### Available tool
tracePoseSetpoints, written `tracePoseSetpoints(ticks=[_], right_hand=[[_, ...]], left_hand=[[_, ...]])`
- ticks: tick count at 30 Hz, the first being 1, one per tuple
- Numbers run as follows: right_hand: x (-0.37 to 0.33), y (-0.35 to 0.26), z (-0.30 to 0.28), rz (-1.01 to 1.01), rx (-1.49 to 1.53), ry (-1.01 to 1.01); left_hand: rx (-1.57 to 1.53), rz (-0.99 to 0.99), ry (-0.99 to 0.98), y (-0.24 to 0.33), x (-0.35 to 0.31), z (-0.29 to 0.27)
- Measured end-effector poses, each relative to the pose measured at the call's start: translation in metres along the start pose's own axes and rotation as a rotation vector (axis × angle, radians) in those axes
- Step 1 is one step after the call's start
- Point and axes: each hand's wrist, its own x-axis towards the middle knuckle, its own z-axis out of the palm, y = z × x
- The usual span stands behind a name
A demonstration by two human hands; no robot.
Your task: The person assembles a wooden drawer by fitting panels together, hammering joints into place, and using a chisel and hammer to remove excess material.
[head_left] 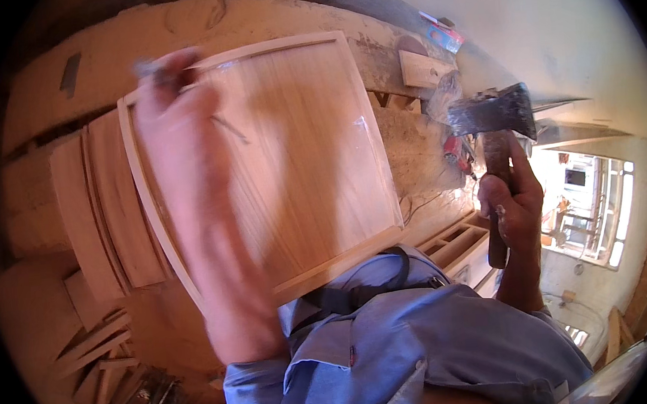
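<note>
A shallow wooden panel with a raised rim point(313, 165), like a drawer or tray, lies in front of me on the bench. My left hand point(177, 96) is over its far left corner, blurred by motion. Its fingers are curled, and a small greyish thing shows at their tips, too smeared to name. A thin dark sliver, like a nail, shows beside the wrist above the panel. At the right, my right hand point(515, 203) grips a hatchet point(491, 111) by its wooden handle. The dark metal head is up, clear of the panel.
Reddish wooden boards point(106, 210) lie left of the panel. A wood block point(425, 69) and a small blue-and-red box point(444, 37) are at the far right. A compartmented wooden frame point(454, 245) stands near my right side. Scrap wood point(102, 360) is piled lower left.
</note>
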Motion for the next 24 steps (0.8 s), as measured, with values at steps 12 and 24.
tracePoseSetpoints(ticks=[12,24], right_hand=[[0.019,0.059,0.042,0.121,0.251,-0.205],[0.023,0.052,0.047,0.102,0.293,-0.217]], left_hand=[[-0.275,0.131,-0.129,0.005,0.054,-0.088],[0.166,0.087,-0.502,-0.012,0.089,0.009]])
